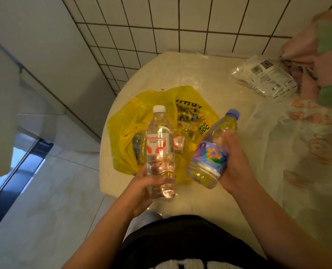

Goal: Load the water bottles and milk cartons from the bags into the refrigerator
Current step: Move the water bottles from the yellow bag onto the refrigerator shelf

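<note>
left hand [142, 189] curled round base of clear white-capped, red-labelled plastic water bottle [160, 152] above yellow plastic bag [126, 133] | right hand [237, 166] grips purple-capped, blue-labelled bottle [209, 158] right of bag | risk: base-only left hold, could tip

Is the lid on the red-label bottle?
On. A white cap sits on the neck of the clear plastic red-labelled bottle that the left hand holds.

**White-tiled corner, pale floor**

Small white square tiles with dark grout cover the back wall [180, 26], which meets a plain grey surface [50, 45] at left. A round cream table [209, 80] stands close by the tiles. The floor [54, 181] is large pale tiles.
</note>
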### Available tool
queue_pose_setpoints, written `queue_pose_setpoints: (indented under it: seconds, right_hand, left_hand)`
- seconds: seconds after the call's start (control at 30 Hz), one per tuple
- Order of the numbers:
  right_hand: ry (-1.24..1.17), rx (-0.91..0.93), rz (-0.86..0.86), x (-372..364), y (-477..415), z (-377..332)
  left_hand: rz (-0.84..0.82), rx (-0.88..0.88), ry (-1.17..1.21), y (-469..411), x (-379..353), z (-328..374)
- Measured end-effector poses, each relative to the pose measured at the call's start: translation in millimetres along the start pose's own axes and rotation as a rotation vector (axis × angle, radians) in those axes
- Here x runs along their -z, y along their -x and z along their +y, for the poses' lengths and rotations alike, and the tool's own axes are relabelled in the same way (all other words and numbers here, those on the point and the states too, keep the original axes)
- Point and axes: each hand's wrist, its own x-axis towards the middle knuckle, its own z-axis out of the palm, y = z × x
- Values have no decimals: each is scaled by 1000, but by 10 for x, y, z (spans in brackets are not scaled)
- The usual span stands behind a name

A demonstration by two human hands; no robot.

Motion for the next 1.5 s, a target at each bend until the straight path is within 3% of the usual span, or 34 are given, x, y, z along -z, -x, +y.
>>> queue_pose_setpoints:
  seconds: [0.17, 0.37, 0.57, 0.87, 1.23, 1.5]
  right_hand:
    - [65, -178, -13, -127, 133, 229]
    - [59, -372, -70, -464, 401, 722]
    - [309, -509, -189, -1027, 808, 1612]
    - [419, -703, -277, -2131, 1589, 3472]
    - [641, -888, -536, -3289, 2097, 4905]
    - [679, -973, -560, -4228, 1827, 5688]
  left_hand:
    - [-32, -82, 48, 200, 95, -3]
    - [149, -92, 111, 636, 416, -25]
    - [271, -133, 80, 1376, 1351, -155]
    - [548, -272, -113, 3074, 2974, -660]
    - [973, -362, 147, 4341, 4144, -1014]
    - [1106, -394, 239, 4543, 5096, -664]
